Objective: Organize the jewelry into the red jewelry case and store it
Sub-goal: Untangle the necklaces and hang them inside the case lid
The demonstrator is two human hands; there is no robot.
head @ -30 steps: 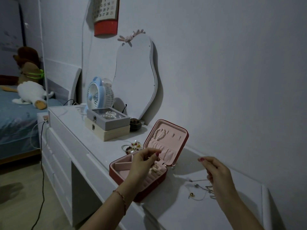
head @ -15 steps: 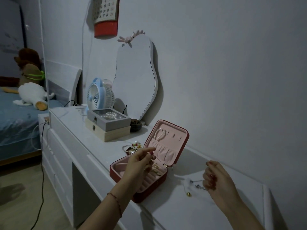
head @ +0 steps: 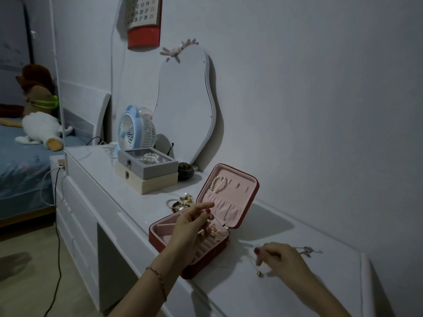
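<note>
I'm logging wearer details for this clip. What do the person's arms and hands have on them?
Both forearms are bare, no sleeves in view. The left wrist wears a thin reddish cord bracelet. Red polish shows on nails of the left hand and right hand. No rings visible.

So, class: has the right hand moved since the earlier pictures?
Yes. The right hand has come down from above the desk top to its surface, beside the red jewelry case, which has stayed put; its fingers now pinch a thin chain.
</note>
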